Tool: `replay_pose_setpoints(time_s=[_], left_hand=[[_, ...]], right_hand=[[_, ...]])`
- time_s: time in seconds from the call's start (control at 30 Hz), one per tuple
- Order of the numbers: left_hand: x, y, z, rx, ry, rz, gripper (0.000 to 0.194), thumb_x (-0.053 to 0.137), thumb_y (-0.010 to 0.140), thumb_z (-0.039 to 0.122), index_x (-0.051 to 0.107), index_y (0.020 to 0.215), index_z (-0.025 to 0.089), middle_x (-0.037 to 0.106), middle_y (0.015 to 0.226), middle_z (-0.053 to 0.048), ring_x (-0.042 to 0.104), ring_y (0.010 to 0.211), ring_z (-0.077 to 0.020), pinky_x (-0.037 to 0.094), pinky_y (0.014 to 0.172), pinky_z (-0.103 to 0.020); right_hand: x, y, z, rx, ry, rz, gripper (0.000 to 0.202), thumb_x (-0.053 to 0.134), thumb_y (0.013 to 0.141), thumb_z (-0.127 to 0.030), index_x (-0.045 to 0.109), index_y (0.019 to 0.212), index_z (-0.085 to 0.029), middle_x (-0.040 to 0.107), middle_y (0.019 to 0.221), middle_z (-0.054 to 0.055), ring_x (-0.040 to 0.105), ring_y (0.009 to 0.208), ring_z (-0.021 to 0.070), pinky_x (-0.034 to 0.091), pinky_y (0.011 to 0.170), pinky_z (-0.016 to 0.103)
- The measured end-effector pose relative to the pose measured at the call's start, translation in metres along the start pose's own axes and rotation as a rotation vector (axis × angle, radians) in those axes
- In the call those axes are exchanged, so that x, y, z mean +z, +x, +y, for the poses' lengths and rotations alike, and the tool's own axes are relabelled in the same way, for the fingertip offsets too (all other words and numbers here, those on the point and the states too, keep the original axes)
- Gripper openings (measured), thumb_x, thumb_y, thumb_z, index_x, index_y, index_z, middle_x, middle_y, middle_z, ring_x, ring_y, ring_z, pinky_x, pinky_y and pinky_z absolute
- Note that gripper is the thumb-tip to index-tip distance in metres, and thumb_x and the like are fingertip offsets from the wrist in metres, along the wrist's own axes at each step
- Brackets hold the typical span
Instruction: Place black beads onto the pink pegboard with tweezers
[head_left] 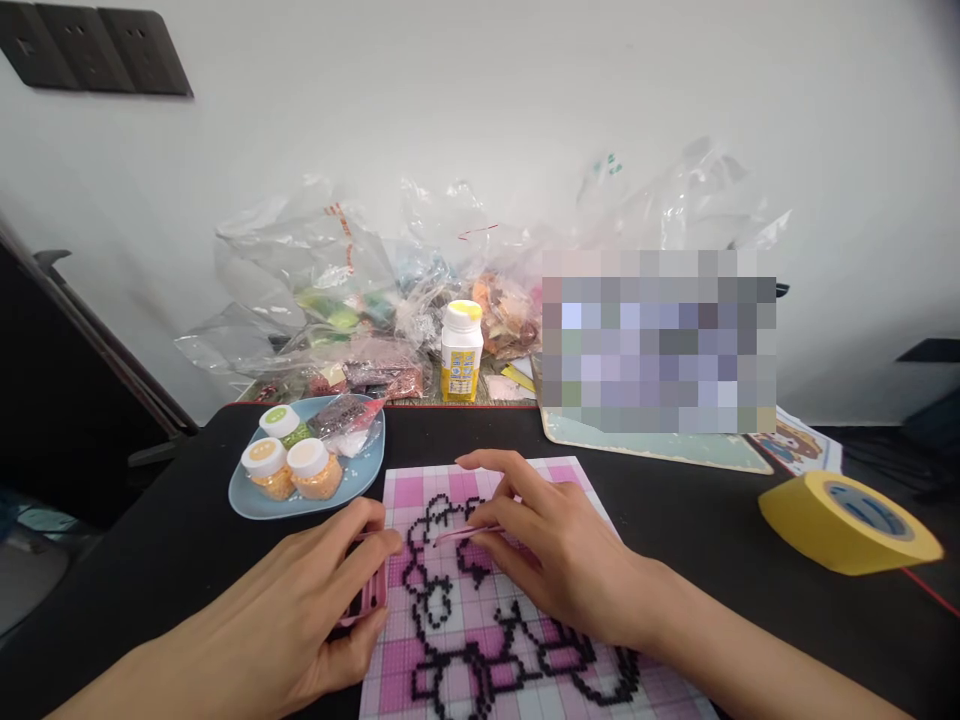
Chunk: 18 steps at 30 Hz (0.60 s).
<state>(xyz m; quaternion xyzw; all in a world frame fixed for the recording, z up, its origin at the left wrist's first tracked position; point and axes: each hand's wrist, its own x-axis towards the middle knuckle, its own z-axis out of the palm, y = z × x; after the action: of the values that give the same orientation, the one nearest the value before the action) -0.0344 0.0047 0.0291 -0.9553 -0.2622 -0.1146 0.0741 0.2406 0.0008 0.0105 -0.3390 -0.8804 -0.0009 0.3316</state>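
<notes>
A pegboard [555, 474] with pink and white squares lies on the black table, and lines of black fuse beads [442, 655] form an outline on it. My right hand [551, 545] is over the board, its fingers pinching pink tweezers [457, 535] whose tip points left, close to the upper beads. At the board's left edge my left hand [330, 590] is closed round a small pink bead tray [373, 590] with black beads inside. Part of the tray is hidden by my fingers.
On the left a blue plate [244, 500] bears several bead jars [313, 468] and a bag of dark beads [337, 420]. A white and yellow bottle [461, 350] stands behind, before clear plastic bags [315, 260]. To the right lies a yellow tape roll [802, 520].
</notes>
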Motion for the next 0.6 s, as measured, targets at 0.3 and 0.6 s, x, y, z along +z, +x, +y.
replay_pose_setpoints(time_s=[0.3,0.6], left_hand=[[-0.0014,0.0019,0.0024,-0.013,-0.011,-0.006,0.029,0.043,0.100,0.027,0.066,0.114,0.016,0.069,0.112,-0.015,0.077,0.081,-0.0221,0.061,0.066,-0.027],[-0.0009,0.0042,0.0052,0.000,-0.018,0.045,0.032,0.040,0.097,0.021,0.065,0.117,0.018,0.069,0.107,-0.015,0.077,0.082,-0.0247,0.063,0.064,-0.031]], right_hand=[[-0.0002,-0.0010,0.0013,0.007,-0.009,-0.010,0.026,0.043,0.103,-0.019,0.066,0.092,-0.013,0.064,0.125,0.018,0.067,0.068,0.0157,0.055,0.051,0.032],[0.0003,-0.0013,0.0017,0.009,-0.015,-0.013,0.027,0.042,0.103,-0.021,0.066,0.092,-0.013,0.063,0.127,0.018,0.067,0.069,0.0153,0.056,0.053,0.032]])
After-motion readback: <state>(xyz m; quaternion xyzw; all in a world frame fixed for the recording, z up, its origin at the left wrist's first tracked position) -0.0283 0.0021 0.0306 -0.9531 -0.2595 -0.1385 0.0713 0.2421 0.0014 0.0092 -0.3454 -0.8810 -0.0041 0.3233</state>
